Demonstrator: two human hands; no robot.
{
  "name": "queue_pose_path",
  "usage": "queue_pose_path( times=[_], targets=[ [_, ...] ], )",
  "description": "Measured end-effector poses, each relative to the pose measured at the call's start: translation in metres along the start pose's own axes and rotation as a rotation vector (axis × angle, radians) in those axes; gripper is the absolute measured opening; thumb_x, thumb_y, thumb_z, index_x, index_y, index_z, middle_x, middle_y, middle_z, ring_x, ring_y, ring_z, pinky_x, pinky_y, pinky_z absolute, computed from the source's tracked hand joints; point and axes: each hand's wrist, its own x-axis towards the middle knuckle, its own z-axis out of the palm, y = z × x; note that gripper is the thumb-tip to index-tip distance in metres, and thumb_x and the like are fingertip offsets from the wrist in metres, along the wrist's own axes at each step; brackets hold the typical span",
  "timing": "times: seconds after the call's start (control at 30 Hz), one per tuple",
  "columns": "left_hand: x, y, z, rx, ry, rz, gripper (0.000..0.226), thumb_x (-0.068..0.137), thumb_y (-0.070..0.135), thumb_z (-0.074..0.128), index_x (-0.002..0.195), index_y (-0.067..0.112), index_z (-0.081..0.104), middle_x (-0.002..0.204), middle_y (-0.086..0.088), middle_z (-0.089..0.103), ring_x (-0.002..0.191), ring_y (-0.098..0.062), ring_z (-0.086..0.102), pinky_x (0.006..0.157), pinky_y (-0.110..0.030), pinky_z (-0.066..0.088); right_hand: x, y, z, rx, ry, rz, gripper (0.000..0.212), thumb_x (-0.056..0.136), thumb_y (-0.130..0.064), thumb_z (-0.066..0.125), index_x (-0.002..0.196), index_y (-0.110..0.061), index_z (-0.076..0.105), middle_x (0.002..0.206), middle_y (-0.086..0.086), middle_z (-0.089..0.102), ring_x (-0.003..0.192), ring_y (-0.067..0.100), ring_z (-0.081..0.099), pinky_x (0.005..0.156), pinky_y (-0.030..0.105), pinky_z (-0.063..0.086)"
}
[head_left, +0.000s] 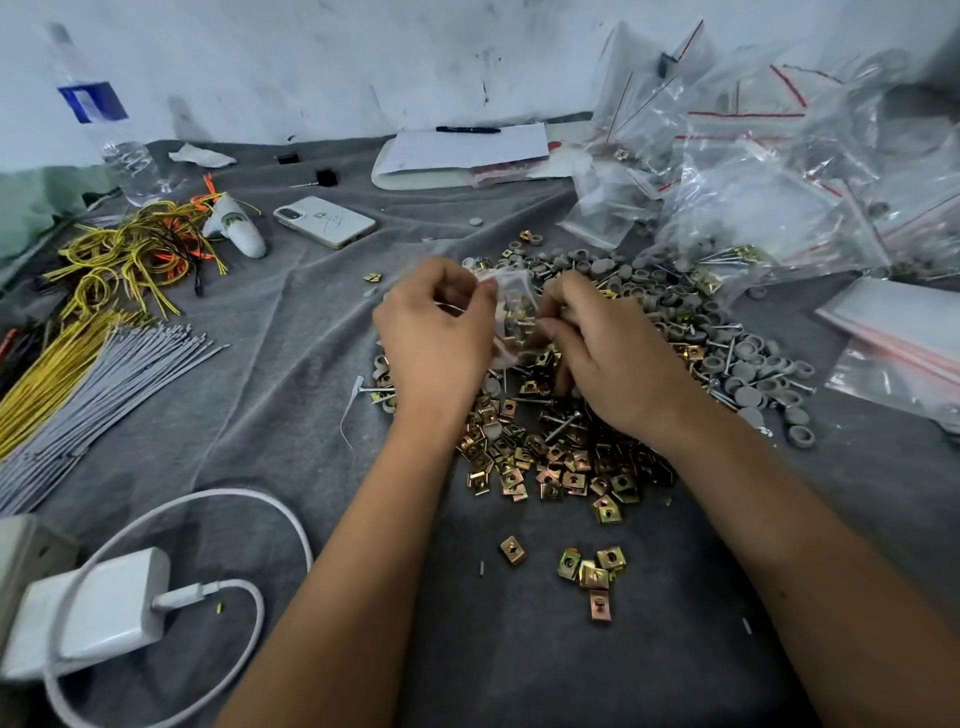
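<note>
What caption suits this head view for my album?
The left hand and right hand pinch a clear bag above heaped brass clips on grey cloth.

Phone (324, 222), water bottle (111, 135) and charger (98, 608) rest on grey cloth (291, 364).

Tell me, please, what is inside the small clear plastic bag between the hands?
The small clear plastic bag shows a silver screw and brass-coloured clips inside. The left hand and right hand pinch it and cover its sides; the rest is hidden.
</note>
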Motion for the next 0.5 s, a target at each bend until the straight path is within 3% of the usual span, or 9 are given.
queue_pose_path(
  times=[0.13, 0.27, 0.37, 0.5],
  targets=[
    [0.000, 0.007, -0.007, 0.008, 0.158, 0.208, 0.014, 0.081, 0.010, 0.076, 0.080, 0.012, 0.063, 0.074, 0.004, 0.062, 0.063, -0.012, 0.060, 0.058, -0.027, 0.049, 0.003, -0.001, 0.002, -0.100, 0.083, -0.003, 0.009, 0.103, -0.018, 0.058, 0.111, -0.013, 0.058, 0.093, 0.001, 0.073, 0.080, 0.018, 0.070, 0.071, 0.041, 0.057],
    [-0.005, 0.006, -0.001, 0.153, 0.075, 0.480, 0.014, 0.083, 0.006, 0.078, 0.079, 0.008, 0.065, 0.082, 0.001, 0.060, 0.066, -0.013, 0.056, 0.058, -0.031, 0.049, 0.000, -0.005, 0.000, -0.006, 0.125, -0.043, 0.016, 0.096, -0.010, 0.067, 0.112, -0.010, 0.066, 0.102, 0.004, 0.077, 0.094, 0.017, 0.075, 0.083, 0.041, 0.061],
    [-0.009, 0.002, 0.004, 0.163, -0.049, 0.486, 0.013, 0.082, 0.004, 0.076, 0.079, 0.007, 0.064, 0.083, -0.001, 0.060, 0.069, -0.020, 0.058, 0.060, -0.041, 0.049, -0.002, -0.004, -0.001, 0.028, 0.107, -0.068, 0.025, 0.091, -0.006, 0.072, 0.115, -0.013, 0.069, 0.103, 0.000, 0.077, 0.096, 0.011, 0.074, 0.085, 0.038, 0.061],
    [-0.009, -0.003, 0.004, 0.189, -0.077, 0.416, 0.011, 0.081, 0.007, 0.075, 0.080, 0.010, 0.064, 0.079, 0.001, 0.061, 0.070, -0.020, 0.059, 0.064, -0.042, 0.050, -0.001, 0.002, -0.007, 0.056, 0.059, 0.024, 0.041, 0.086, -0.006, 0.079, 0.122, -0.023, 0.067, 0.107, -0.001, 0.077, 0.098, 0.007, 0.073, 0.087, 0.035, 0.062]
  ],
)
